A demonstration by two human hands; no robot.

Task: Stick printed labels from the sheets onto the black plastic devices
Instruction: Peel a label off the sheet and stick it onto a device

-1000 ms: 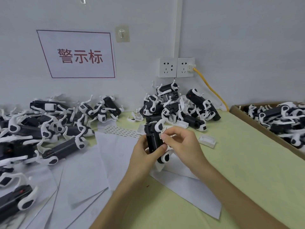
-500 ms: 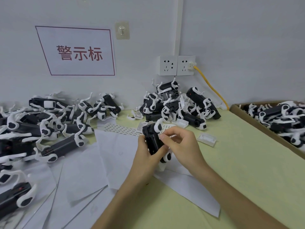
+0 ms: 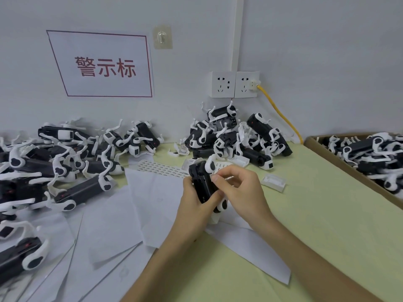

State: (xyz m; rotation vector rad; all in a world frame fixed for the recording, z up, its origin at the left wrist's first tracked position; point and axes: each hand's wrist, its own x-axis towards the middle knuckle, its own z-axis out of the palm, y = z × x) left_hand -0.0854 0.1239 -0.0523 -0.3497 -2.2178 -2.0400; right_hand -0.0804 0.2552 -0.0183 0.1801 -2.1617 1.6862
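My left hand [image 3: 192, 205] grips a black plastic device [image 3: 201, 182] with white clips, held upright above the table's middle. My right hand [image 3: 242, 190] has its fingers curled, and the thumb and forefinger pinch a small white label [image 3: 212, 175] against the device's upper right edge. A label sheet [image 3: 161, 167] with rows of small printed labels lies flat just behind the device. The device's lower end is hidden by my hands.
Piles of black-and-white devices lie at the left [image 3: 65, 166] and at the back centre [image 3: 235, 138]. A cardboard box [image 3: 322, 155] with more devices stands at the right. White backing sheets [image 3: 122, 214] cover the table's left. Small white plastic parts [image 3: 273, 182] lie nearby.
Both hands with the device have shifted slightly up and back. The right fingertips with the label have closed in on the device's upper edge.
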